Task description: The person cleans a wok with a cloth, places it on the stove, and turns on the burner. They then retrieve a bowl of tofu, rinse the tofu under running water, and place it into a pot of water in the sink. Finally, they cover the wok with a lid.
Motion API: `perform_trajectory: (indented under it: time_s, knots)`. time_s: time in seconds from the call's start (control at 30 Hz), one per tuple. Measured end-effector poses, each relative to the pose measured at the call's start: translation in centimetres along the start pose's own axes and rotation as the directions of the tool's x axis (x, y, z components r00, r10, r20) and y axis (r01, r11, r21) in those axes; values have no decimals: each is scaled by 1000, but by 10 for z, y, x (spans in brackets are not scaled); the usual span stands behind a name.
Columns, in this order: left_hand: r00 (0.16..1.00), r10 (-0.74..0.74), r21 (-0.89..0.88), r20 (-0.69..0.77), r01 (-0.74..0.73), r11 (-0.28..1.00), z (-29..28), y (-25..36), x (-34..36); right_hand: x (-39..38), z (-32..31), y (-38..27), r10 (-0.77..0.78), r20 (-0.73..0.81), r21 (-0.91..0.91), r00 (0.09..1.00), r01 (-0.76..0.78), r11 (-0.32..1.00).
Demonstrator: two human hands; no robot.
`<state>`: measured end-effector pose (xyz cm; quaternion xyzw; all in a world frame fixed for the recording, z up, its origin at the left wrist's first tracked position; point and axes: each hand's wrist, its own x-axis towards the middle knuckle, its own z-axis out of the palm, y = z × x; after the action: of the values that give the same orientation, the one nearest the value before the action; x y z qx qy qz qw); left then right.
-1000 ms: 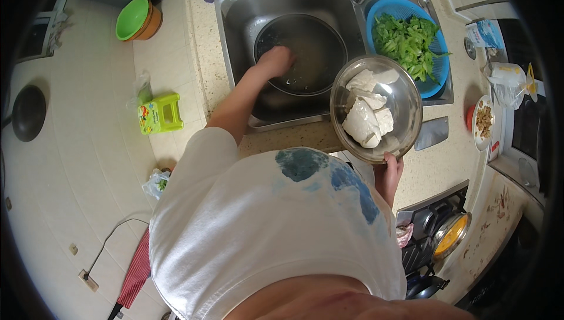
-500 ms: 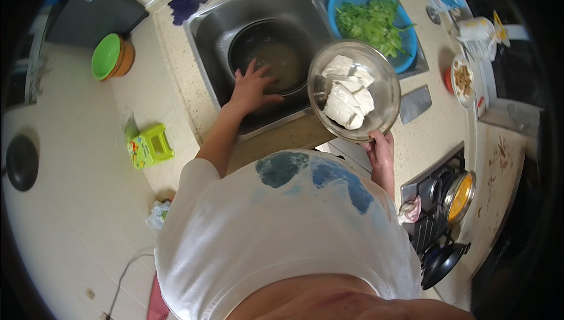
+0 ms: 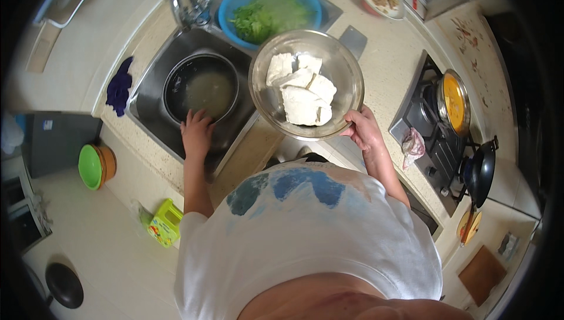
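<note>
My right hand grips the near right rim of a shiny round bowl. Several white blocks that look like tofu lie in this bowl, which is held above the right edge of the sink. In the sink stands a dark round pot with cloudy liquid inside. At the pot's near rim is my left hand, its fingers apart and reaching over the edge. It holds nothing that I can see.
Behind the bowl, a blue basin holds leafy greens; a faucet stands beside it. A cleaver-like blade lies on the counter. On the right are a stove, a pan with orange contents and a black wok.
My view has turned to the right. My left hand has drawn back from over the pot's liquid to its near rim. The bowl remains in my right hand.
</note>
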<state>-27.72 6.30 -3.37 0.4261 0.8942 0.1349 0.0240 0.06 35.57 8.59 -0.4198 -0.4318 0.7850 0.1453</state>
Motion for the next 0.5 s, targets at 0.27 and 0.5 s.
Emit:
perform_trajectory:
  time_s: [0.27, 0.5]
  knots:
    - [967, -170, -20, -190, 170, 985, -19, -19, 17, -26, -70, 11, 24, -201, 156, 979, 7, 988]
    - [953, -140, -32, -270, 137, 990, -29, 25, 35, -18, -129, 36, -39, -335, 170, 941, 101, 980]
